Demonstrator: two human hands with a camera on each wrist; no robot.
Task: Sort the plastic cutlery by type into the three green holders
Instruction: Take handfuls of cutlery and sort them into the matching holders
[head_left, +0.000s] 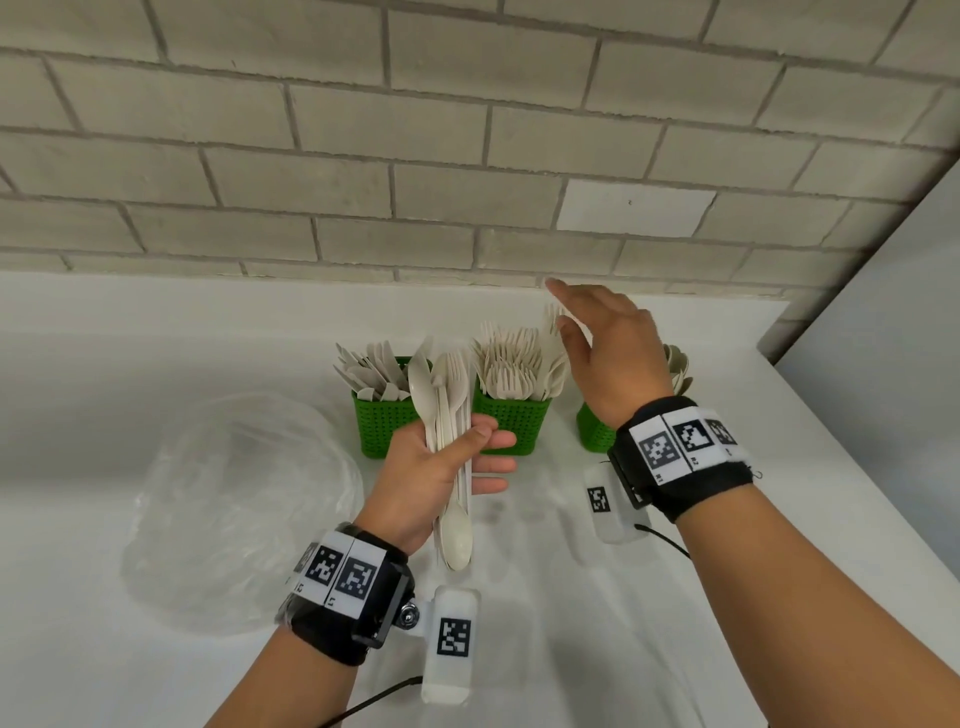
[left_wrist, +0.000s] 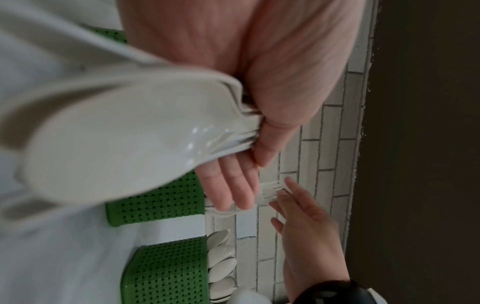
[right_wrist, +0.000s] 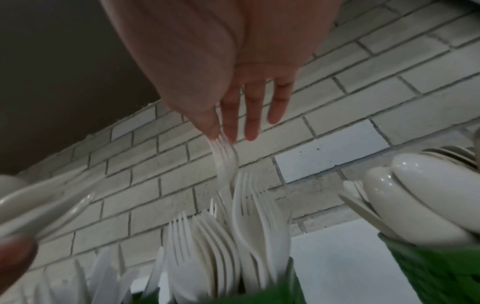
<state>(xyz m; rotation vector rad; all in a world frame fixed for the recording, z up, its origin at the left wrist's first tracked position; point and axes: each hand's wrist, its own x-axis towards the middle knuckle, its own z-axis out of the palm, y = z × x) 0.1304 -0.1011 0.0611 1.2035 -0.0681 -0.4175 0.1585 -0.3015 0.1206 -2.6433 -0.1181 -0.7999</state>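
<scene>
A canteen or self-service corner, it seems – white counter (head_left: 156, 332) against a painted brick wall (head_left: 363, 130); green holders (head_left: 511, 421) stocked with disposable cutlery.

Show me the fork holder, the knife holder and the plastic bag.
fork holder (head_left: 511, 422): head view, green front wall.
knife holder (head_left: 383, 426): head view, green front wall.
plastic bag (head_left: 234, 499): head view, crumpled clear middle.
</scene>
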